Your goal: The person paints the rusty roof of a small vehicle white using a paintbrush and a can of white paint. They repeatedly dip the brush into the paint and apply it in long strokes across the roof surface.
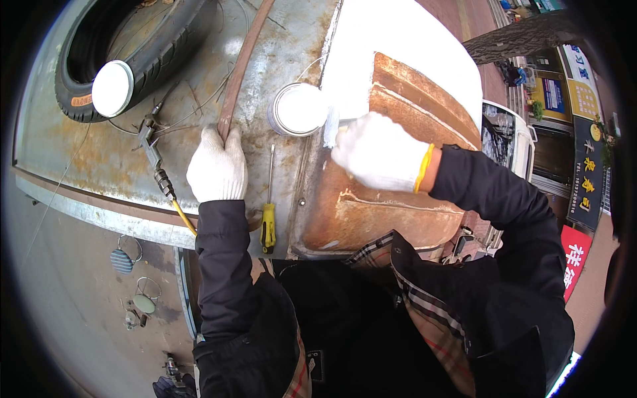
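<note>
White-gloved right hand [379, 151] gripping paint roller [330, 126]

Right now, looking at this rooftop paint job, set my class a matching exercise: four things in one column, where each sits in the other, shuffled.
Things:
1. paint can
2. screwdriver
3. tyre
4. right hand

Places:
A. far left corner of the roof
B. on the rusty raised panel, holding a white brush
C. between the two hands, farther away
D. just right of the left hand

Pairs: 1-C, 2-D, 3-A, 4-B

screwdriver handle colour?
Yellow, with a dark tip at the end; screwdriver lies beside the left hand. Head view shows it.
</note>
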### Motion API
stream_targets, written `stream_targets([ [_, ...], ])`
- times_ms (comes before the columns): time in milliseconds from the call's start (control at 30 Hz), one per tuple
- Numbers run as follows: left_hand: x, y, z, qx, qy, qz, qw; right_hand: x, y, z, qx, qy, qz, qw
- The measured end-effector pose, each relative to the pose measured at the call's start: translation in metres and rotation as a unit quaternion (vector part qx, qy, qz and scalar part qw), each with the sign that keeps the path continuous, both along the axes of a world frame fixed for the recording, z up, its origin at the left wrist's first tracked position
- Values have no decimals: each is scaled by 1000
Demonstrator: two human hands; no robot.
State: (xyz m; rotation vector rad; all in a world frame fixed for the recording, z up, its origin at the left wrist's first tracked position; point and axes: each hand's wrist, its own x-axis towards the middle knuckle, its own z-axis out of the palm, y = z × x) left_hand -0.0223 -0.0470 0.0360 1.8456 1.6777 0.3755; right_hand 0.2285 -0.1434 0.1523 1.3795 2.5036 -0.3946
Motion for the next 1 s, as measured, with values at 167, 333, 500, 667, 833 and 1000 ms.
stream_targets([
  [167,0,0,2,-14,0,3,1000,-48,-21,34,-129,166,-5,978],
  [333,0,-1,4,-16,-23,10,1000,57,74,36,-251,141,-329,899],
  [500,0,-1,0,-8,9,5,1000,185,158,12,75,13,-451,889],
  [667,2,-1,1,-4,-13,11,1000,213,180,-7,271,-68,-318,906],
  [833,0,-2,5,-15,-19,9,1000,144,114,-6,116,-105,-185,970],
  [1000,2,-1,6,-24,-34,24,999,54,27,37,-28,23,-113,993],
])
